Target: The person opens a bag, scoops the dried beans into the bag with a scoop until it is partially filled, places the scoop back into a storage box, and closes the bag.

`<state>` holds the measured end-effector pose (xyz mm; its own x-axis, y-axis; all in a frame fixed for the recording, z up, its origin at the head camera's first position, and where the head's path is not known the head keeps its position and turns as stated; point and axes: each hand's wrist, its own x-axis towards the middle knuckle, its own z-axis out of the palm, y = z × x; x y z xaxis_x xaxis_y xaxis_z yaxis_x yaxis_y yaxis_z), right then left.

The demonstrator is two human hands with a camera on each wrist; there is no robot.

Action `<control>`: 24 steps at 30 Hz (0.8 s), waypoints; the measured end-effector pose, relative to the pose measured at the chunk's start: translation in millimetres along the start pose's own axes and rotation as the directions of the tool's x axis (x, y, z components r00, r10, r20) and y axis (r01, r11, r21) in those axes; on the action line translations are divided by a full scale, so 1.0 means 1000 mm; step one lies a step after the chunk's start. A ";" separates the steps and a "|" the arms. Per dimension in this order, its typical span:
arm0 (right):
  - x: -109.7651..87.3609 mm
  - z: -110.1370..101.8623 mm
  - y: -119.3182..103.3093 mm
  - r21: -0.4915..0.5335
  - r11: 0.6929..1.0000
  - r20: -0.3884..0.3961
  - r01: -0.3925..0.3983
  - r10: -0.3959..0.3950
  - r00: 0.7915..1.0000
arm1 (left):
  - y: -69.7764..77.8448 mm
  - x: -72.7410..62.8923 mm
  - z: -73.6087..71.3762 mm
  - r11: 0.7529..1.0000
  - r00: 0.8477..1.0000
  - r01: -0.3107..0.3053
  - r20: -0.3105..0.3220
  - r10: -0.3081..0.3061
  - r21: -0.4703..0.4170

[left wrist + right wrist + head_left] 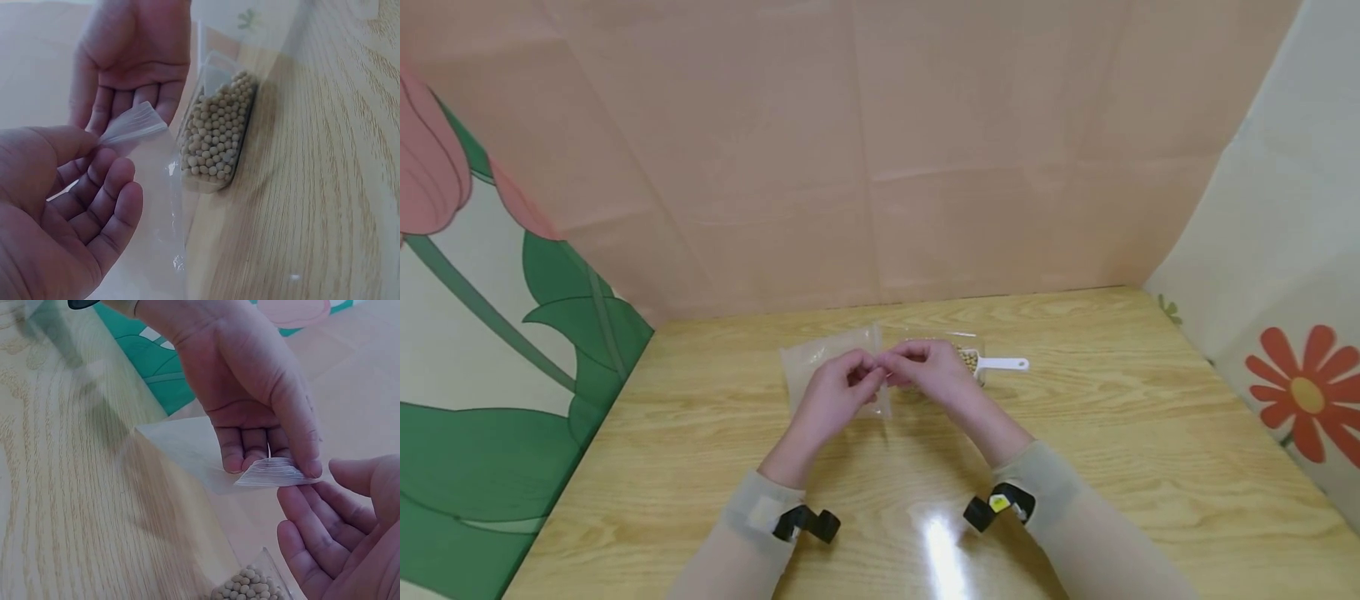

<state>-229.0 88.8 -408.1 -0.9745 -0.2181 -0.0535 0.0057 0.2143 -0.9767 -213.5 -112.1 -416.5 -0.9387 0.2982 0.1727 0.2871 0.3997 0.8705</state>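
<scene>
A clear zip-lock plastic bag lies at the back middle of the table, its right edge raised between the hands. My left hand pinches that edge between thumb and curled fingers; the gathered strip shows in the right wrist view. My right hand meets it from the other side, fingertips right at the edge. Its thumb stands apart from the loosely bent fingers. Just behind the right hand is a clear container of round beige beans. A white scoop sits in it, handle pointing right.
The wood-grain table runs back to a pinkish cloth backdrop. On the left stands a panel with painted tulips, and on the right a wall with a red flower. Small cameras are strapped to both wrists.
</scene>
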 end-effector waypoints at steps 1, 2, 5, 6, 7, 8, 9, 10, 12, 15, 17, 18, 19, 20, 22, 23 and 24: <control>0.000 0.000 0.000 0.001 1.000 -0.001 0.002 -0.002 1.000 | 0.001 0.000 0.000 1.000 1.000 0.001 -0.001 -0.001 0.002; 0.000 0.000 -0.001 0.001 1.000 0.001 0.002 -0.002 1.000 | 0.001 0.000 0.000 1.000 1.000 0.000 0.000 0.000 0.000; 0.000 0.000 -0.001 0.010 1.000 -0.001 0.007 -0.007 1.000 | 0.000 0.001 0.000 1.000 1.000 -0.004 0.001 0.004 0.003; 0.000 0.000 -0.002 0.012 1.000 -0.003 0.005 -0.005 1.000 | 0.000 0.001 0.000 1.000 1.000 -0.006 0.002 0.006 0.005; 0.000 0.000 -0.002 0.013 1.000 -0.004 0.003 -0.003 1.000 | 0.000 0.001 0.000 1.000 1.000 -0.010 0.003 0.010 0.006; 0.000 0.001 -0.002 0.015 1.000 -0.005 0.000 0.000 1.000 | 0.000 0.001 0.000 1.000 1.000 -0.015 0.003 0.015 0.008; 0.000 0.001 -0.002 0.019 1.000 -0.008 -0.003 0.003 1.000 | 0.000 0.000 0.001 1.000 1.000 -0.019 0.003 0.019 0.009; 0.000 0.001 -0.002 0.020 1.000 -0.010 -0.006 0.006 1.000 | 0.000 0.000 0.001 1.000 1.000 -0.025 0.003 0.025 0.012; 0.000 0.001 -0.001 0.025 1.000 -0.010 -0.009 0.009 1.000 | 0.000 0.000 0.002 0.999 1.000 -0.030 0.004 0.030 0.011; 0.000 0.000 -0.002 0.029 1.000 -0.007 -0.011 0.012 1.000 | 0.000 0.001 0.002 0.999 0.999 -0.034 0.005 0.034 0.009; 0.000 -0.001 -0.002 0.029 1.000 -0.004 -0.011 0.011 1.000 | 0.000 0.001 0.002 0.999 0.999 -0.033 0.009 0.033 0.007; 0.000 -0.001 -0.001 0.032 0.999 -0.004 -0.013 0.013 1.000 | 0.000 0.000 0.002 1.000 1.000 -0.029 0.011 0.029 0.004; 0.000 -0.002 -0.001 0.035 0.999 0.001 -0.009 0.009 1.000 | 0.000 0.000 0.002 1.000 1.000 -0.025 0.013 0.025 0.001; 0.000 -0.003 0.000 0.037 0.999 0.005 -0.006 0.005 1.000 | 0.000 0.000 0.002 1.000 1.000 -0.023 0.015 0.023 -0.001; 0.001 -0.004 0.001 0.046 0.999 0.011 0.000 -0.001 1.000 | 0.000 0.000 0.002 1.000 1.000 -0.013 0.019 0.013 -0.005; 0.002 -0.004 0.002 0.051 0.999 0.014 0.002 -0.002 1.000 | 0.001 -0.001 0.002 1.000 1.000 -0.007 0.020 0.007 -0.005; 0.002 -0.005 0.002 0.054 0.999 0.018 0.002 -0.003 1.000 | 0.001 -0.001 0.001 1.000 1.000 -0.003 0.023 0.003 -0.004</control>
<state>-232.1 93.4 -409.6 -0.9703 -0.2357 -0.0544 0.0160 0.1619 -0.9867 -212.3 -110.7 -416.4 -0.9334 0.3189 0.1647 0.2890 0.3957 0.8717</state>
